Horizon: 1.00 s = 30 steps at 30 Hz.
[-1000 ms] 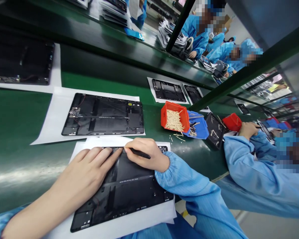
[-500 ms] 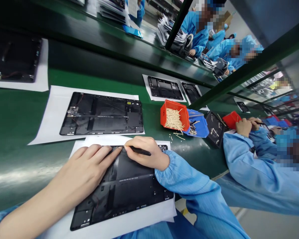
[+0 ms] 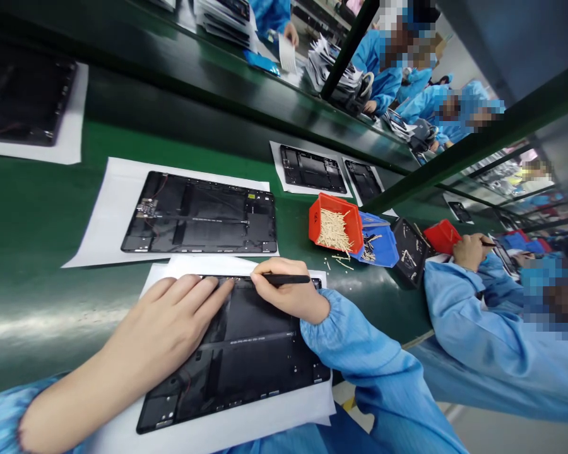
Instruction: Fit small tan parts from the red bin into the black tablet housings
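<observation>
A black tablet back shell [image 3: 246, 359] lies on white paper [image 3: 246, 422] right in front of me. My left hand [image 3: 170, 321] rests flat on its left part, fingers stretched toward the top edge. My right hand [image 3: 288, 290] is closed on a thin black stick tool [image 3: 288, 278], whose tip touches the shell's top edge near my left fingertips.
A second open shell [image 3: 203, 214] on paper lies just beyond, with more shells further along the green belt [image 3: 38, 302]. A red bin of small tan sticks [image 3: 334, 226] and a blue bin [image 3: 376, 243] stand to the right. A neighbour in blue [image 3: 492, 328] works at the right.
My right hand has turned so the black tool now lies nearly level, its end pointing right. The hands stay on the shell's top edge. The view shifted slightly.
</observation>
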Each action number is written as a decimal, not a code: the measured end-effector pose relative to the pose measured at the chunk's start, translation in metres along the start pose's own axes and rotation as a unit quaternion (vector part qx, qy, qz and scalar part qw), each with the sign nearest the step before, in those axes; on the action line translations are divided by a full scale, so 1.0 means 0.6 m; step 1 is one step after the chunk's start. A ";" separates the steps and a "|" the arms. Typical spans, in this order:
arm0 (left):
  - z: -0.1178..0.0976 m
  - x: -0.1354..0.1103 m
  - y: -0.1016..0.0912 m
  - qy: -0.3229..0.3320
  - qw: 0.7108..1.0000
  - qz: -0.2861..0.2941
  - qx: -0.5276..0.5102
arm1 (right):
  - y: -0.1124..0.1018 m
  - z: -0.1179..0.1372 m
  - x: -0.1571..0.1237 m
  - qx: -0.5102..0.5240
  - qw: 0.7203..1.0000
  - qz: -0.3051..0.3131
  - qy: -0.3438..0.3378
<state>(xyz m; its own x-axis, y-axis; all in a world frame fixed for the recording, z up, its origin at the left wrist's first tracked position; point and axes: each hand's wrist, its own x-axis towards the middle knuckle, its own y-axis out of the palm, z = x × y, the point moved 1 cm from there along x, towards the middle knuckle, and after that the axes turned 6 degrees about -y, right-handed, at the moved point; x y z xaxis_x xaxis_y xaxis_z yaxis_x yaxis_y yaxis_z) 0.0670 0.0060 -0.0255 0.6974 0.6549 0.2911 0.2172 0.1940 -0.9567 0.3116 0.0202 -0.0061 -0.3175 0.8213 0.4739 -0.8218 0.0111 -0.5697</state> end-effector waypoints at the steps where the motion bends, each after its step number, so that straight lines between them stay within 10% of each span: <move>1: 0.000 0.000 0.000 -0.004 1.000 0.001 0.002 | 0.000 0.000 -0.001 0.007 1.000 0.004 -0.003; 30: 0.008 0.016 -0.024 -0.035 0.993 -0.117 0.002 | 0.009 -0.003 -0.013 -0.022 0.998 0.029 -0.053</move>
<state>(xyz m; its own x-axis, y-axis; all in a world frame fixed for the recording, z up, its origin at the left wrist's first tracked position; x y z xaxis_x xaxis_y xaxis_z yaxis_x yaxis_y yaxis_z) 0.0673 0.0133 -0.0086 0.5796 0.6403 0.5041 0.3642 0.3499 -0.8631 0.3104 0.0148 -0.0142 -0.4137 0.7568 0.5061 -0.7800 -0.0080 -0.6257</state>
